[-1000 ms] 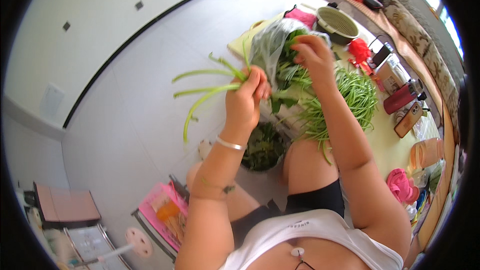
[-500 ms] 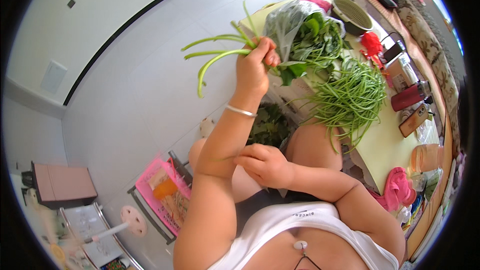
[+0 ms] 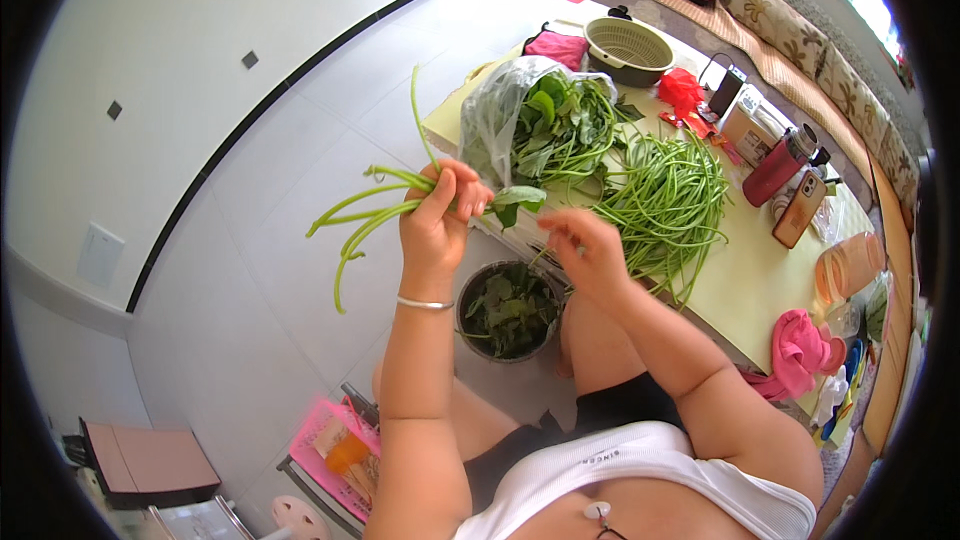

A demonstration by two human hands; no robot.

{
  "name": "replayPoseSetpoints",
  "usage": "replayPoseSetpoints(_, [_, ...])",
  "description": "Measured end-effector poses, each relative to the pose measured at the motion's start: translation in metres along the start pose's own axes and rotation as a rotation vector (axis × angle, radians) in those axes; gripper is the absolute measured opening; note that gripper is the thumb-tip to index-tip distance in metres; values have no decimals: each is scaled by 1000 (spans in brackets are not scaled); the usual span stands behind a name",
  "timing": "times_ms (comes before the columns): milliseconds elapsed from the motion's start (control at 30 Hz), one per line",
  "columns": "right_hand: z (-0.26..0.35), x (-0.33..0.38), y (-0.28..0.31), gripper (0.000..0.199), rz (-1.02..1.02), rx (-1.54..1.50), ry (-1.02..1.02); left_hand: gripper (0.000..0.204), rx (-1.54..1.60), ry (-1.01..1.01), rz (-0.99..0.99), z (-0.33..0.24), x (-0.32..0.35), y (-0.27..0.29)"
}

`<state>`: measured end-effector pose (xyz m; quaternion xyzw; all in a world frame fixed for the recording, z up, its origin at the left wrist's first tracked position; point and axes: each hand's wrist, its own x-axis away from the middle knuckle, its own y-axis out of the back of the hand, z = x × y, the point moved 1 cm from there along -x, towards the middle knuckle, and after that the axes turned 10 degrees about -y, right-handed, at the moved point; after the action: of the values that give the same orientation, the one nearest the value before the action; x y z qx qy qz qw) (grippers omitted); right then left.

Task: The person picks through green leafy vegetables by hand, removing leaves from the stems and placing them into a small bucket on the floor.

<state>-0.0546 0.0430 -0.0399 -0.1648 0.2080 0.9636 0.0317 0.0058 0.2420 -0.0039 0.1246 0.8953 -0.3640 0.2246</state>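
Note:
My left hand (image 3: 440,215) is raised, closed around a bunch of leafy green stems (image 3: 375,210). The bare ends fan out to the left, while a few leaves (image 3: 520,198) poke out on the right. Close to those leaves is my right hand (image 3: 588,245), its fingers bent together; a thin strand seems to hang from the fingertips, too fine to name. Below both hands a dark round bucket (image 3: 550,334) on the floor holds torn leaves (image 3: 505,305). On the table lie a heap of stripped stems (image 3: 665,200) and a clear plastic bag (image 3: 487,125) with leafy greens (image 3: 560,125).
Along the pale yellow table (image 3: 740,305) stand a colander (image 3: 628,45), a maroon flask (image 3: 775,165), a phone (image 3: 800,208), a jar (image 3: 845,265) and a pink cloth (image 3: 797,352). A pink basket (image 3: 315,445) sits left of my legs; a sofa (image 3: 775,15) runs behind the table.
My right hand has moved from beside my left forearm up and right, near the leaves. My left hand, still gripping the stems, is lower and further left. The view has shifted, uncovering the bucket.

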Motion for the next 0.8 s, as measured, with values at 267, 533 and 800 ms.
replayPoseSetpoints(267, [-9,-120,22,33,231,567,320,34,-51,-54,107,-12,11,-9])
replayPoseSetpoints(533, [-36,-161,24,30,51,741,263,33,-10,-200,-9,-39,-1,5])
replayPoseSetpoints(800, [-24,-223,15,30,-126,599,104,33,-222,335,36,-24,6,9])
